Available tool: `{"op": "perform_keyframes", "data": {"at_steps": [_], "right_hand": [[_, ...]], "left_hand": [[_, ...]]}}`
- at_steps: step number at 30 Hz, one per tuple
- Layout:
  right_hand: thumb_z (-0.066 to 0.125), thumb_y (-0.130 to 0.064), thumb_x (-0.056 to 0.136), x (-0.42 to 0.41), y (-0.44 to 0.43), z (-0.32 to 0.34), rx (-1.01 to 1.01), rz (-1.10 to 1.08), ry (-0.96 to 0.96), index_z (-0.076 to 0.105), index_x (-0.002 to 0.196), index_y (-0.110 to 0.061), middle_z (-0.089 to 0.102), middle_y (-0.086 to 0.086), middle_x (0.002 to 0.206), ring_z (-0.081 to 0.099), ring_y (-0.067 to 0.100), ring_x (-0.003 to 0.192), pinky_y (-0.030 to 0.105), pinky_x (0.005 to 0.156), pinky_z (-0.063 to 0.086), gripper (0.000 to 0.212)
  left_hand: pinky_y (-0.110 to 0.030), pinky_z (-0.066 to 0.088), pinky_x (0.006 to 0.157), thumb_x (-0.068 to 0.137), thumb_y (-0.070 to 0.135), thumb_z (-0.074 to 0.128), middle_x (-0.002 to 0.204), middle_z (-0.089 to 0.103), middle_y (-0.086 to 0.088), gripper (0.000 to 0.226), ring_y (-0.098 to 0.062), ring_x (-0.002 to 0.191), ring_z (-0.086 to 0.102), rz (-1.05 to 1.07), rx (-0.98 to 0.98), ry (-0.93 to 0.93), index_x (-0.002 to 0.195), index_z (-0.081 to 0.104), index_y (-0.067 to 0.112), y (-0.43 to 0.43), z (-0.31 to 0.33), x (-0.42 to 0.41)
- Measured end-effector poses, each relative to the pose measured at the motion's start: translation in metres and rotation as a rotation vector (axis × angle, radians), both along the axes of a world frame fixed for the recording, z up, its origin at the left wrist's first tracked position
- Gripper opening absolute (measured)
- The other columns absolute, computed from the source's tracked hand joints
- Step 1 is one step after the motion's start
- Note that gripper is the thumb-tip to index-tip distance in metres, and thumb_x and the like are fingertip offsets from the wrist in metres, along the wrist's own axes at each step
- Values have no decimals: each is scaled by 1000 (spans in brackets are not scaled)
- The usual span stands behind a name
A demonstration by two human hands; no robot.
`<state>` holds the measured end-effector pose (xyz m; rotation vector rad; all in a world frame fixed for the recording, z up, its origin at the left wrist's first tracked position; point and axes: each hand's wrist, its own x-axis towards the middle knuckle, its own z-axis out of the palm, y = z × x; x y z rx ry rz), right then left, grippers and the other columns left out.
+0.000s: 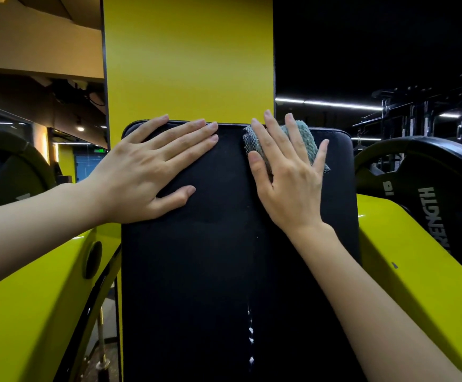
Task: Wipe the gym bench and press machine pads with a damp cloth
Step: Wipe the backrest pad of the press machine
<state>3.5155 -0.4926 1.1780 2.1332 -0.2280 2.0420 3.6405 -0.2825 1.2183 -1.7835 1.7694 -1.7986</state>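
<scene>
Cloth [304, 136], a teal microfibre rag bunched against the top right of the black back pad [210, 271], looks soft, light and limp, best driven by flat palm pressure rather than a pinch. The right hand [287, 175] presses flat on it, fingers spread straight and pointing up; the left hand [150, 175] rests palm-down on the pad's upper left, fingers extended, holding nothing
</scene>
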Motion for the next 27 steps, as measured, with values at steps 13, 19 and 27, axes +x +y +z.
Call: {"op": "perform_keyframes", "data": {"at_steps": [13,19,27], "right_hand": [[40,-33,104,-2,-7,-29,0,21,-71,44,149,-12,40,4,156,28,24,148,38,121,22,50],[41,-29,104,-9,-17,-46,-39,41,-46,43,148,-10,40,6,156,28,26,148,47,118,31,48],[33,-36,102,-18,-47,12,109,54,-109,46,146,-8,43,7,153,29,26,148,46,118,31,54]], "left_hand": [[-49,17,122,97,48,33,165,19,-3,70,-19,152,18,0,-12,0,157,23,14,0,-1,0],[-49,16,122,96,47,33,165,19,-2,70,-18,152,18,-5,-7,8,157,23,15,-1,-1,0],[-50,19,121,95,47,35,165,20,-1,70,-18,152,20,-14,-17,2,157,25,15,-2,-1,2]]}}
